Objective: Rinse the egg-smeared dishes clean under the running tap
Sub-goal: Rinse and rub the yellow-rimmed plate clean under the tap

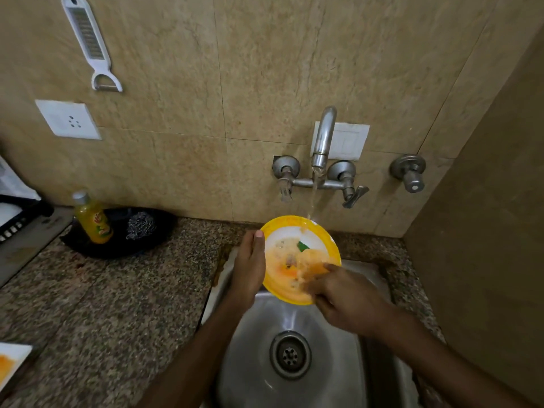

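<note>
The beige tiled wall (176, 83) fills the upper half of your view, and the speckled granite counter (117, 290) runs below it. The steel sink (253, 363) is set into that counter, right under your arms.

You hold the yellow-rimmed plate (282, 222) tilted over the back edge of the sink, its face toward you and smeared with yellow egg. Your left hand (248, 266) grips its left rim, thumb laid along the edge. Your right hand (347, 298) reaches across with its fingertips on the smeared face. They are blurred, so you cannot tell whether they are bent or straight.

A black pan (123, 248) sits on the counter to your left, against the wall. The wall-mounted tap (323, 136) is running, and its stream (312, 201) lands near the plate's upper rim.

A white grater (88, 39) hangs on the wall, with a white socket (69, 119) below it. In the pan stand a yellow bottle (92, 219) and, beside it, a steel scrubber (141, 225).

A second smeared plate (11, 363) shows at the left edge. The drain (290, 354) lies in the sink's middle. A green leaf (302, 245) clings to the held plate.
</note>
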